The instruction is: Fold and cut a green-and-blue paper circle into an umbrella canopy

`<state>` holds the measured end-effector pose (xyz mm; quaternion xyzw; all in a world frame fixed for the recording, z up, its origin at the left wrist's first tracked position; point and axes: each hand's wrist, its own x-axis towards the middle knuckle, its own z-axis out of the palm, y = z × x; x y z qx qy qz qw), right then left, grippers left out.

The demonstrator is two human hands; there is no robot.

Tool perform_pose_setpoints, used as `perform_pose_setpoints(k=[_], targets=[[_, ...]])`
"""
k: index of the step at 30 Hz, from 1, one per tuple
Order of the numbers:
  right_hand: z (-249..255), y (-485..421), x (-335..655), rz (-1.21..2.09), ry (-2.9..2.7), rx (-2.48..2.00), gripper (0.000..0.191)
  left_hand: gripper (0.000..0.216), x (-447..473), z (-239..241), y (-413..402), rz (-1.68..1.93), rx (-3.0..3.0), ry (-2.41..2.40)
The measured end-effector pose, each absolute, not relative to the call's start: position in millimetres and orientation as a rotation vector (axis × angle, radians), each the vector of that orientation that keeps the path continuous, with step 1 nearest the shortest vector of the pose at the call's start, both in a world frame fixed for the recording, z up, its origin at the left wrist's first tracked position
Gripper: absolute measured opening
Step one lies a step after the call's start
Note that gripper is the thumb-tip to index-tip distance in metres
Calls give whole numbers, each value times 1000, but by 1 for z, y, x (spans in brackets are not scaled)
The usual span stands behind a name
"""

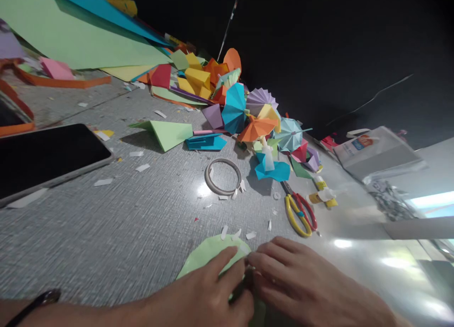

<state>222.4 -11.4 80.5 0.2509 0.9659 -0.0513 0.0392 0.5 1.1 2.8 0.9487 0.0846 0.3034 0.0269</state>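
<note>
A light green paper piece (200, 255) with a rounded edge lies at the bottom middle, partly under my hands. My left hand (213, 289) is on it, with fingers bent and closed around its near part. Against the left fingertips, my right hand (291, 275) has its fingers curled and pressed together at the same paper; its fingertips are partly hidden. Small white paper scraps (224, 232) rest along the paper's far edge. Beyond the hands lies a roll of tape (206, 175). Scissors (291, 217) with yellow and red handles sit beyond my right hand.
A phone (53, 154) lies at left near an orange paper strip (76, 84). Folded paper umbrellas (234, 110) and boxes (196, 78) are heaped at the back. Glue tubes (321, 194) and a white bag (379, 152) are at right. Large green sheets (78, 38) fill the far left.
</note>
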Motion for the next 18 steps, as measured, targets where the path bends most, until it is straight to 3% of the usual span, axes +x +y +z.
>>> perform_pose_setpoints(k=[10, 18], targets=[[79, -5, 224, -308, 2903, 697, 35, 22, 1, -1, 1, 947, 2900, 260], [83, -11, 235, -590, 2871, 939, 38, 23, -3, 5, 1, 948, 2909, 214]])
